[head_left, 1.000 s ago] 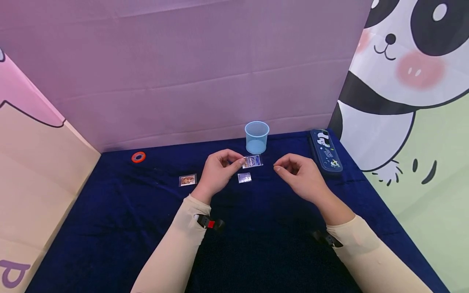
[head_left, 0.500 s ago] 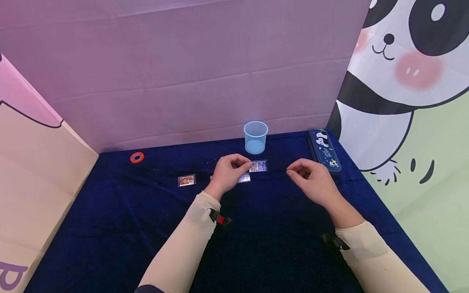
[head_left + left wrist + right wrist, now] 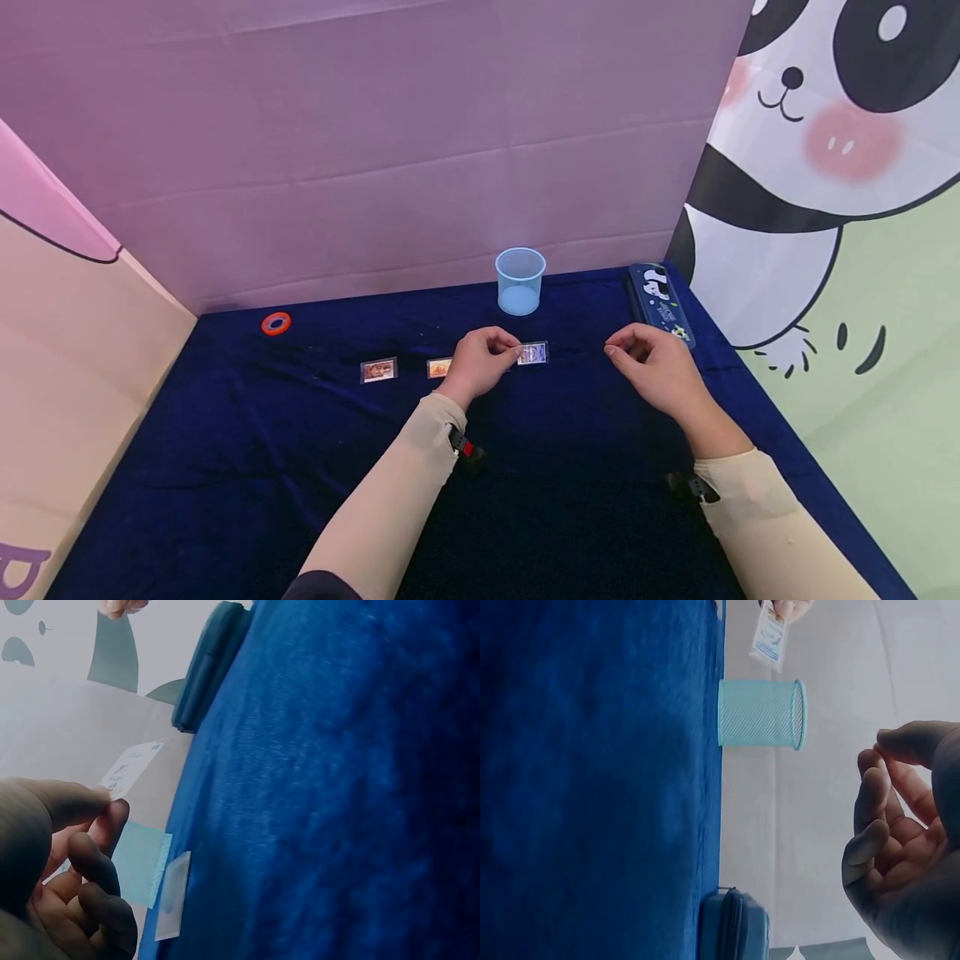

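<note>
My left hand (image 3: 483,365) pinches a small blue-and-white picture card in a clear sleeve (image 3: 533,353) between thumb and forefinger. In the left wrist view the held card (image 3: 131,769) is tilted above the cloth. A sleeved card (image 3: 173,896) lies below that hand, mostly hidden from the head view. To the left lie an orange-toned card (image 3: 438,367), partly covered by the hand, and a reddish-brown card (image 3: 378,370). My right hand (image 3: 651,367) hovers apart, fingers loosely curled, thumb near the forefinger, with nothing visible in it.
Behind the held card stands a light blue mesh cup (image 3: 520,283). A dark blue panda pencil case (image 3: 660,302) lies beyond my right hand. An orange-red tape roll (image 3: 276,323) sits at the far left. Fabric walls border the blue cloth (image 3: 225,467).
My left hand has moved right and slightly nearer with the card, covering the card below and uncovering part of the orange-toned one. My right hand has drawn away to the right.
</note>
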`<state>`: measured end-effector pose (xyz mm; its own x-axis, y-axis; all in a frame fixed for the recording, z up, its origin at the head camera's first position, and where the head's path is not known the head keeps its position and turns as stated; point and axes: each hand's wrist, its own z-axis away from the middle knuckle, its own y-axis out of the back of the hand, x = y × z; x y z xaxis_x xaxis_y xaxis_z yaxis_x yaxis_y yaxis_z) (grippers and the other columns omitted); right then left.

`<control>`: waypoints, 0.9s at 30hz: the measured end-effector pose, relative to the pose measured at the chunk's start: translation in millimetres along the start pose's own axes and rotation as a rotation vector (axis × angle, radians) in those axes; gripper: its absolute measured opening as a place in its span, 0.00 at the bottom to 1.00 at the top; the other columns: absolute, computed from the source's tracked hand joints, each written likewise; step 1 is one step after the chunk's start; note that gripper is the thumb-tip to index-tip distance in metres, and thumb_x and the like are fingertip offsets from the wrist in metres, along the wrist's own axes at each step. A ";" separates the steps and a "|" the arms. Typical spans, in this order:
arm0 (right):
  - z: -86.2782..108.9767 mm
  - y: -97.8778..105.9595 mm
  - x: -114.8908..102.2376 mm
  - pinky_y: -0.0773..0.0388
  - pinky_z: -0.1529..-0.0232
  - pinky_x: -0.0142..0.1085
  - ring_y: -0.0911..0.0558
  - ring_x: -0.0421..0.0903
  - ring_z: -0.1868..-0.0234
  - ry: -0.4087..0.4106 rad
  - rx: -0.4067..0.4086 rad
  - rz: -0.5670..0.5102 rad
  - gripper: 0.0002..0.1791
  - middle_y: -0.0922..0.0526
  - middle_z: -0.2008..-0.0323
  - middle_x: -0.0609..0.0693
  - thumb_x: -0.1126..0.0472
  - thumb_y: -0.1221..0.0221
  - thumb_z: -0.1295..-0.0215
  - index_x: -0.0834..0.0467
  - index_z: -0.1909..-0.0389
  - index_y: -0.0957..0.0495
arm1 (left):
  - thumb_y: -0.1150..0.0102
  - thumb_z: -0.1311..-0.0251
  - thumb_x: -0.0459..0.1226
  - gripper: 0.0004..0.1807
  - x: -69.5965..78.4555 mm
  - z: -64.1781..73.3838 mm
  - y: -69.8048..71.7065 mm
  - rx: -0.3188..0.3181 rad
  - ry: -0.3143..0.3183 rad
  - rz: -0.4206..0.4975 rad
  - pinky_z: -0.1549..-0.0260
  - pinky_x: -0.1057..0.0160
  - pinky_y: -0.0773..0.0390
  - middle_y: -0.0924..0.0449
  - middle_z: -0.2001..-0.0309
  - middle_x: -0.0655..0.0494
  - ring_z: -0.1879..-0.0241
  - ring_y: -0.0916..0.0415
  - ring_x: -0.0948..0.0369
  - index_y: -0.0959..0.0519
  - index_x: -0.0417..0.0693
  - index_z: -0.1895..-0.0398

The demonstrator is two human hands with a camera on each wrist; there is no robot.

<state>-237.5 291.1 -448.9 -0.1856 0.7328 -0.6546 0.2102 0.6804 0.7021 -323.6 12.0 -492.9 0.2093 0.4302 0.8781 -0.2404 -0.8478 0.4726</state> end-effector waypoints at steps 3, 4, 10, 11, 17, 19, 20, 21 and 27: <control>-0.9 -0.2 6.0 0.28 0.74 0.41 0.25 0.49 0.71 -0.010 -0.022 0.044 0.07 0.20 0.69 0.49 0.51 0.38 0.28 0.49 0.58 0.18 | 0.34 0.33 0.46 0.02 -0.6 -1.0 -3.5 -0.001 0.015 -0.044 0.60 0.58 0.23 0.19 0.65 0.66 0.62 0.25 0.60 0.15 0.63 0.65; -1.1 -0.3 8.0 0.28 0.74 0.42 0.25 0.50 0.71 -0.015 -0.035 0.059 0.07 0.20 0.68 0.49 0.51 0.38 0.28 0.50 0.58 0.18 | 0.34 0.33 0.46 0.02 -0.6 -1.2 -4.6 -0.003 0.021 -0.057 0.59 0.58 0.23 0.19 0.65 0.67 0.62 0.25 0.60 0.15 0.63 0.65; -1.4 -1.1 18.8 0.28 0.72 0.42 0.26 0.50 0.70 -0.062 -0.102 0.093 0.08 0.20 0.67 0.50 0.50 0.37 0.29 0.50 0.56 0.18 | 0.34 0.33 0.48 0.03 -1.4 -2.9 -12.1 -0.018 0.047 -0.127 0.58 0.58 0.23 0.20 0.64 0.68 0.62 0.24 0.62 0.16 0.63 0.63; -1.4 -1.2 19.9 0.28 0.72 0.42 0.26 0.50 0.70 -0.064 -0.105 0.095 0.08 0.20 0.67 0.50 0.50 0.37 0.29 0.50 0.56 0.18 | 0.34 0.33 0.48 0.03 -1.2 -3.1 -13.4 -0.019 0.049 -0.138 0.58 0.58 0.23 0.20 0.64 0.68 0.62 0.24 0.62 0.16 0.63 0.63; -1.5 -1.9 20.3 0.28 0.72 0.42 0.25 0.50 0.70 -0.054 -0.108 0.098 0.08 0.20 0.67 0.50 0.50 0.38 0.28 0.49 0.56 0.18 | 0.32 0.36 0.47 0.05 3.6 -4.0 -20.2 0.011 0.075 -0.217 0.59 0.59 0.23 0.18 0.67 0.68 0.66 0.23 0.64 0.17 0.60 0.62; -1.8 -1.7 20.1 0.28 0.72 0.41 0.25 0.49 0.70 -0.052 -0.110 0.099 0.09 0.20 0.67 0.50 0.50 0.38 0.28 0.50 0.56 0.18 | 0.30 0.37 0.47 0.07 5.7 -4.8 -22.2 0.029 0.085 -0.253 0.59 0.59 0.23 0.17 0.68 0.69 0.67 0.22 0.65 0.17 0.60 0.62; -1.9 -1.7 20.1 0.28 0.72 0.41 0.25 0.49 0.70 -0.052 -0.110 0.098 0.09 0.20 0.67 0.50 0.50 0.38 0.28 0.50 0.56 0.18 | 0.30 0.38 0.47 0.07 6.5 -5.4 -23.0 0.039 0.087 -0.271 0.59 0.59 0.24 0.16 0.68 0.69 0.68 0.22 0.65 0.17 0.60 0.62; -1.9 -1.6 19.8 0.28 0.72 0.41 0.25 0.49 0.70 -0.050 -0.109 0.096 0.09 0.20 0.67 0.50 0.50 0.38 0.28 0.50 0.56 0.18 | 0.29 0.39 0.47 0.08 7.3 -5.8 -23.6 0.048 0.088 -0.289 0.59 0.59 0.24 0.16 0.68 0.69 0.68 0.22 0.66 0.18 0.59 0.62; -1.1 -2.2 19.1 0.28 0.72 0.41 0.25 0.49 0.70 -0.059 -0.121 0.091 0.09 0.20 0.67 0.51 0.50 0.38 0.28 0.51 0.56 0.18 | 0.28 0.40 0.48 0.10 7.1 -4.9 -24.0 0.070 0.084 -0.319 0.59 0.57 0.24 0.17 0.69 0.69 0.68 0.22 0.65 0.18 0.59 0.62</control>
<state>-242.6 303.6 -462.7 -0.1136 0.7922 -0.5996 0.1056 0.6097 0.7856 -320.9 37.0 -497.7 0.1838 0.6992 0.6909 -0.1088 -0.6841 0.7212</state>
